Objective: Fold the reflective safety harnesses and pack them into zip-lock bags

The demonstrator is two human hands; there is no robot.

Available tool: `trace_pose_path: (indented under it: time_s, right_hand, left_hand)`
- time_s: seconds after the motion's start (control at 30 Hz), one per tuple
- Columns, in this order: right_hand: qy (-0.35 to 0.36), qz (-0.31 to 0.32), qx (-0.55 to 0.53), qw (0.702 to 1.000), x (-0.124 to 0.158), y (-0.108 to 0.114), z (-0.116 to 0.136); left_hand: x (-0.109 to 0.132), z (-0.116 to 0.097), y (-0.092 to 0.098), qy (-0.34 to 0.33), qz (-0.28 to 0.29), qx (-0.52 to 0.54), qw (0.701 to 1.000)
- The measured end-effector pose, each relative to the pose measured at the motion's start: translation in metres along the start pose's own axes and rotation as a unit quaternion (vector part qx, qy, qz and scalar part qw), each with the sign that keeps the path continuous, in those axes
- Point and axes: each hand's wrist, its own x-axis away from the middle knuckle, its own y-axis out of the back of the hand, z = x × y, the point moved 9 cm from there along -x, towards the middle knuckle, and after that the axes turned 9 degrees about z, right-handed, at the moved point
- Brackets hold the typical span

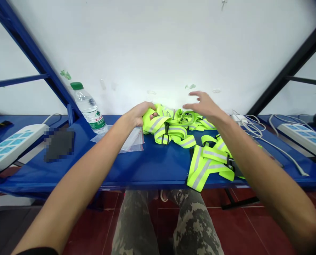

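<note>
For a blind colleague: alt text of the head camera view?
Two bare hands over tangled neon-yellow reflective straps with silver stripes on a blue table: the left hand clutches a bunch, the right hand hovers open above. A clear plastic bag and green-capped water bottle are at left.

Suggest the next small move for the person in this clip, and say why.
Probably the open right hand should come down and take hold of the tangle of neon-yellow reflective straps that the left hand grips. That hand hovers just above the tangle, and the straps lie bunched together, so a second grip would likely help pull one piece free.
</note>
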Motion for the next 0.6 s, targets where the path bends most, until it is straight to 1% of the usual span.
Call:
trace_pose_path:
  time_s: [0.03, 0.07, 0.1, 0.13, 0.17, 0.23, 0.3, 0.33, 0.37, 0.4, 0.43, 0.47, 0.5, 0.53, 0.57, 0.6]
  right_hand:
    - [0.051, 0.075, 0.047, 0.995, 0.009, -0.023, 0.010]
    - [0.092, 0.170, 0.083, 0.978, 0.022, -0.050, 0.018]
    - [0.121, 0.245, 0.115, 0.955, 0.035, -0.074, 0.022]
    - [0.138, 0.273, 0.144, 0.941, 0.045, -0.090, 0.023]
    - [0.147, 0.275, 0.172, 0.935, 0.050, -0.101, 0.023]
    - [0.151, 0.241, 0.219, 0.933, 0.052, -0.115, 0.019]
    - [0.165, 0.218, 0.261, 0.926, 0.050, -0.127, 0.016]
    - [0.177, 0.214, 0.280, 0.919, 0.049, -0.131, 0.014]
    - [0.188, 0.210, 0.298, 0.912, 0.048, -0.134, 0.014]
    - [0.194, 0.204, 0.311, 0.908, 0.047, -0.135, 0.013]
    - [0.195, 0.195, 0.318, 0.907, 0.046, -0.134, 0.014]
    - [0.193, 0.189, 0.319, 0.908, 0.044, -0.132, 0.014]
    - [0.190, 0.190, 0.312, 0.911, 0.043, -0.130, 0.015]
    - [0.185, 0.195, 0.298, 0.916, 0.041, -0.127, 0.015]
    - [0.180, 0.202, 0.279, 0.921, 0.039, -0.123, 0.016]
    - [0.178, 0.209, 0.255, 0.927, 0.037, -0.120, 0.017]
  left_hand:
    - [-0.001, 0.013, -0.003, 0.048, 0.013, 0.054, 0.997]
    - [0.000, 0.024, -0.006, 0.090, 0.022, 0.104, 0.990]
    - [0.001, 0.032, -0.008, 0.118, 0.029, 0.143, 0.982]
    - [0.001, 0.036, -0.008, 0.131, 0.036, 0.164, 0.977]
    - [0.002, 0.037, -0.008, 0.136, 0.044, 0.173, 0.974]
    - [0.003, 0.037, -0.005, 0.136, 0.053, 0.165, 0.975]
    - [0.003, 0.033, 0.002, 0.121, 0.042, 0.131, 0.983]
    - [0.003, 0.030, 0.009, 0.106, 0.024, 0.105, 0.989]
    - [0.004, 0.026, 0.016, 0.087, -0.004, 0.072, 0.994]
    - [0.006, 0.021, 0.025, 0.067, -0.046, 0.029, 0.996]
    - [0.011, 0.013, 0.035, 0.041, -0.106, -0.026, 0.993]
    - [0.021, 0.002, 0.044, 0.002, -0.181, -0.091, 0.979]
    - [0.035, -0.012, 0.048, -0.047, -0.262, -0.160, 0.951]
    - [0.052, -0.026, 0.046, -0.101, -0.331, -0.225, 0.911]
    - [0.070, -0.039, 0.035, -0.161, -0.382, -0.281, 0.866]
    - [0.082, -0.045, 0.020, -0.198, -0.388, -0.320, 0.841]
